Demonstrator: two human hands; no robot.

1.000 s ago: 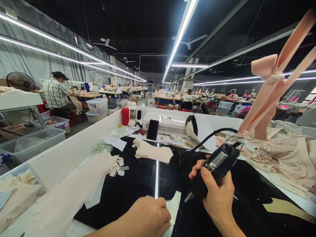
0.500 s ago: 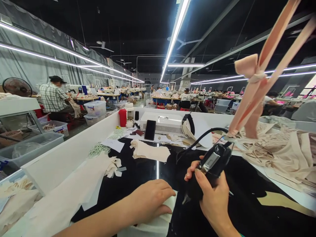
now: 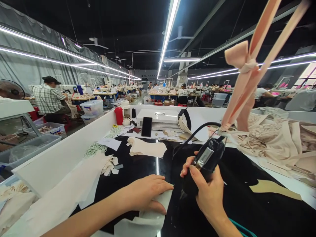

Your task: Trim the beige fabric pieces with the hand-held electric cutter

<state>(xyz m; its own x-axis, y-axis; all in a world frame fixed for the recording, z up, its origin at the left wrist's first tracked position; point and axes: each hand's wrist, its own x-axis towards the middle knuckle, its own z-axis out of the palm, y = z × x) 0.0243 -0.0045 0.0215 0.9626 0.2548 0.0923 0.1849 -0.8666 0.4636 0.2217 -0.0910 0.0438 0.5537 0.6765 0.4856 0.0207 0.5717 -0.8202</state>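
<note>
My right hand is wrapped round a black corded hand tool with a silver plate on its side; the exact kind does not show. A knotted pink fabric strap runs up from the tool's top end. Its lower end points down over the black tabletop and is dark and hard to make out. Palm down, my left hand rests with fingers stretched on a pale, thin sheet of material near the front edge. The hand covers part of that sheet.
Folded cream fabric lies ahead, with a phone leaning on a white vented box behind. Pale fabric is on the left, heaped beige pieces on the right. White side walls bound the table. A co-worker sits far left.
The view has shifted slightly, so most things sit further left. The tool is still in my right hand, and more of the pale sheet shows under my left hand.
</note>
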